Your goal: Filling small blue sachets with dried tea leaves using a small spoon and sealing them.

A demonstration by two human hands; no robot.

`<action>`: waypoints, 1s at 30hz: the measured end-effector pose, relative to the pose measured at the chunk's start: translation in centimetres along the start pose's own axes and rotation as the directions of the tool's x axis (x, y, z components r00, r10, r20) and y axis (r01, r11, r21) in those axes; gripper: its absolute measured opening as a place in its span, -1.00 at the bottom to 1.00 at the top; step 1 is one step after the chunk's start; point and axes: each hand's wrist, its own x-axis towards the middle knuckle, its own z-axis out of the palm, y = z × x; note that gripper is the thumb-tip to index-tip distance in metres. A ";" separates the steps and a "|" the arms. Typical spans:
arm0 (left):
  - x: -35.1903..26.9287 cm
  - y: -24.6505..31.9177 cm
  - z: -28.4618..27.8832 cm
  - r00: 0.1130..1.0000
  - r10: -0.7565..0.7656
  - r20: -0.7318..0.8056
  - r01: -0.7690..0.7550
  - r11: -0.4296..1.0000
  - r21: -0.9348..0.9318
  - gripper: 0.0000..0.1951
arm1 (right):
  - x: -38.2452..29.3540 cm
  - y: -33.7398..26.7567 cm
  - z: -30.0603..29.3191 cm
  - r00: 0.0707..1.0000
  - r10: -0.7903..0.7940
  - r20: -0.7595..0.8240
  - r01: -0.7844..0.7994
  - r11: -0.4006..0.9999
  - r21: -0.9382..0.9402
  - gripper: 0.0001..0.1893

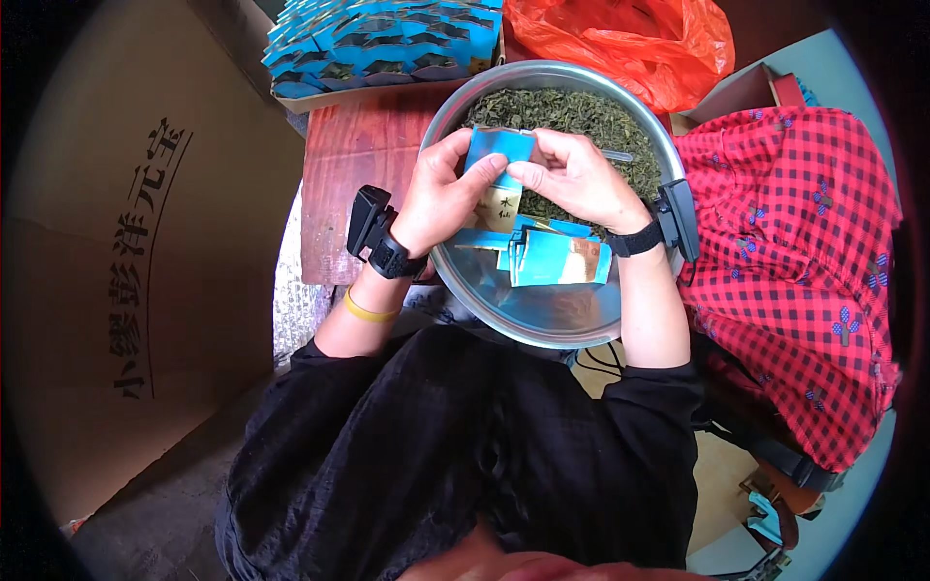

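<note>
Both my hands hold one small blue packet [501, 145] by its sides over a round metal basin [552, 335]. My left hand [443, 189] has its thumb pressed on the packet's face. My right hand [581, 178] pinches the other edge between thumb and fingers. Dried tea leaves [647, 141] fill the far part of the basin, and the end of a clear plastic strip [617, 155] lies on them. Several blue packets [556, 258] with gold-coloured parts lie overlapping in the nearer part. Whether the held packet contains anything cannot be seen.
A cardboard box [392, 94] with rows of upright blue packets stands at the back left on a reddish wooden surface [349, 189]. Behind the basin lies a red plastic bag [632, 51]. Red checked cloth [792, 254] is at the right; a large cardboard carton [211, 240] stands left.
</note>
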 end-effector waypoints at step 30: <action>-1.0 -1.5 -1.1 0.958 0.213 0.193 -0.229 0.971 0.066 -0.79 | -1.0 -1.0 -1.4 0.974 0.159 0.159 -0.186 0.967 0.175 -0.76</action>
